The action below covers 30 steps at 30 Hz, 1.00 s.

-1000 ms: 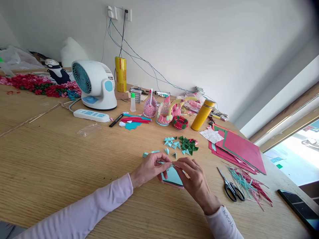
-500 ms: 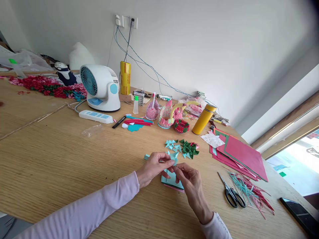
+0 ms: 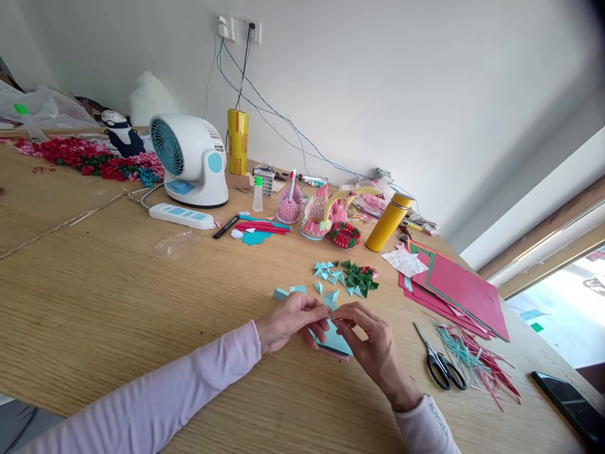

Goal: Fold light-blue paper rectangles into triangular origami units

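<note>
My left hand (image 3: 288, 321) and my right hand (image 3: 373, 347) meet fingertip to fingertip over a small stack of light blue paper slips (image 3: 336, 340) with a pink slip under it. Both pinch a small light blue paper piece (image 3: 331, 310) between them. Just beyond lie folded light blue triangles (image 3: 328, 272) and folded green triangles (image 3: 359, 277). Two loose blue pieces (image 3: 288, 292) lie left of my fingers.
Scissors (image 3: 439, 362) and paper trimmings (image 3: 477, 362) lie to the right, beside red and green sheets (image 3: 454, 287) and a phone (image 3: 567, 403). Farther back stand a yellow flask (image 3: 388, 222), origami swans (image 3: 316, 211), a fan (image 3: 189, 161) and a power strip (image 3: 182, 217).
Both hands have stayed over the blue stack, shifting their fingertips on the small blue piece. The view has swung slightly.
</note>
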Motion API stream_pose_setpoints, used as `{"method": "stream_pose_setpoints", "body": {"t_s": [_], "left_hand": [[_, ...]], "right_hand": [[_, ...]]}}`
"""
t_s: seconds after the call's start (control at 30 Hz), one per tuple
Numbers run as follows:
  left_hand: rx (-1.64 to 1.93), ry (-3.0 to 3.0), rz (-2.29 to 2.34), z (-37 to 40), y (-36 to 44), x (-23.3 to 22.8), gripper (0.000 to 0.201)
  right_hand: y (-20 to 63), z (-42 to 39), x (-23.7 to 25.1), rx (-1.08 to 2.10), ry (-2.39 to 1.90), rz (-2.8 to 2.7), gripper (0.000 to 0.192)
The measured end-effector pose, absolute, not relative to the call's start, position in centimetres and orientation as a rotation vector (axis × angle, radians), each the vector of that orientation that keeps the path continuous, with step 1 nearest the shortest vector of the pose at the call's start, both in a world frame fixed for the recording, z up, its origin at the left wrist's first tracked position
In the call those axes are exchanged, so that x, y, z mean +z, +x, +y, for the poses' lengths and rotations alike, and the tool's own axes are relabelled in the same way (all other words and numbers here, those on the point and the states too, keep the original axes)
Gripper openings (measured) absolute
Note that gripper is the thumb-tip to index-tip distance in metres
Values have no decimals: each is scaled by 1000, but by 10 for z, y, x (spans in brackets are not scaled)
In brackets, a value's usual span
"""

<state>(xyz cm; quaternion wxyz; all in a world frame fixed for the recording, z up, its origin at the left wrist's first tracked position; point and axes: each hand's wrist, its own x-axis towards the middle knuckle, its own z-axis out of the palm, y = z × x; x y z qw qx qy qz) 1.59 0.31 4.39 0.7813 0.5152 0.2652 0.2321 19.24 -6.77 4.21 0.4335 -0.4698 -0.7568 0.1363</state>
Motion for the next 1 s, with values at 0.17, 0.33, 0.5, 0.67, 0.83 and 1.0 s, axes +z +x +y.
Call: {"method": "stream_pose_setpoints", "body": {"t_s": [0.17,0.33,0.5,0.67,0.83,1.0], "left_hand": [[443,1095,540,3,14,47,40],[429,1140,550,1,14,50,40],[453,1229,612,-1,15,53,42],[470,1332,669,0,16,50,43],[456,1392,663,-1,17,46,37],[450,1281,659,-2,16,52,36]], "right_hand": [[196,-68,42,322,-1179,-1884,11],[197,-65,39,290,-1196,-1849,11],[197,-62,31,363,-1229,-1815,13],[192,-63,32,447,-1255,-1815,13],[188,-64,35,509,-1306,-1754,10],[190,-64,35,662,-1226,-1656,13]]}}
